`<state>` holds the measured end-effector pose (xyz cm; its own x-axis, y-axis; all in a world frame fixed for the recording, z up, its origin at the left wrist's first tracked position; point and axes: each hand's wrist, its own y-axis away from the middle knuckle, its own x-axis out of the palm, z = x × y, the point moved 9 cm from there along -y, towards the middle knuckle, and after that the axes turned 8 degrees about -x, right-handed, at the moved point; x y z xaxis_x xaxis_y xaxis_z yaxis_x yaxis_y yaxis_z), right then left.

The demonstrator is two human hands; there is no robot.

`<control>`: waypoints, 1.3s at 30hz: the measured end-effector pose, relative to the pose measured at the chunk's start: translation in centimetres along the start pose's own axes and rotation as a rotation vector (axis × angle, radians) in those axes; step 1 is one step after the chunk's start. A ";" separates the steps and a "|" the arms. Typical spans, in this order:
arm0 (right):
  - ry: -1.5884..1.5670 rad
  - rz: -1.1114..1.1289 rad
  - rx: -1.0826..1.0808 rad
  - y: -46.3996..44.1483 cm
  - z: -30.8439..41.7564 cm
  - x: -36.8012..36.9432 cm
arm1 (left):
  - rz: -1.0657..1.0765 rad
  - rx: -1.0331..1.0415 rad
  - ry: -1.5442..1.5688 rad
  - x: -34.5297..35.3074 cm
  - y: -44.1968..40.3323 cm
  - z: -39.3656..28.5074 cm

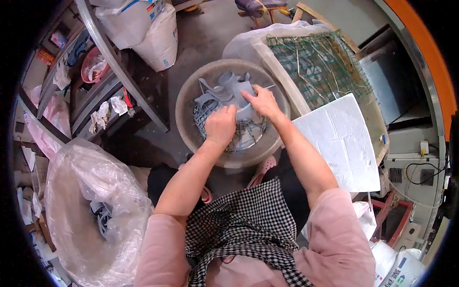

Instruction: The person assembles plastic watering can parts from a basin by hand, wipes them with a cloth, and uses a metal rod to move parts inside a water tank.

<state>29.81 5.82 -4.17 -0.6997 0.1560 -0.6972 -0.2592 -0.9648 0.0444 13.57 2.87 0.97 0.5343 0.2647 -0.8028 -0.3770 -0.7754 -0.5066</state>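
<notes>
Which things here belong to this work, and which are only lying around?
In the work: gray pieces, at left hand and right hand; round basin; probably the plastic bag with similar pieces.
Lying about, it seems: white board, pink basket, white sacks, green mesh.

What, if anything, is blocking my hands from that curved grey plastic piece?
Nothing visible. Your right hand is on the curved grey plastic piece, and your left hand is close by. The wide, round, grey-brown basin has its rim beneath your forearms.
</notes>
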 end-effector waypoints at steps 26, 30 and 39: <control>0.937 0.178 -0.580 -17.3 -11.2 20.1 | 0.544 -0.778 -0.086 2.1 0.7 15.0; 0.601 0.379 -0.520 -14.5 -7.7 13.4 | 0.594 -0.666 -0.203 2.6 0.4 13.9; 0.067 0.131 -0.160 -8.5 -7.2 -1.3 | 0.551 -0.553 -0.149 1.3 1.1 11.0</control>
<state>37.75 12.30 -8.76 -0.6737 0.0177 -0.7388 -0.0562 -0.9980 0.0273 5.52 8.69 -4.03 0.2583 -0.1964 -0.9459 -0.1060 -0.9790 0.1743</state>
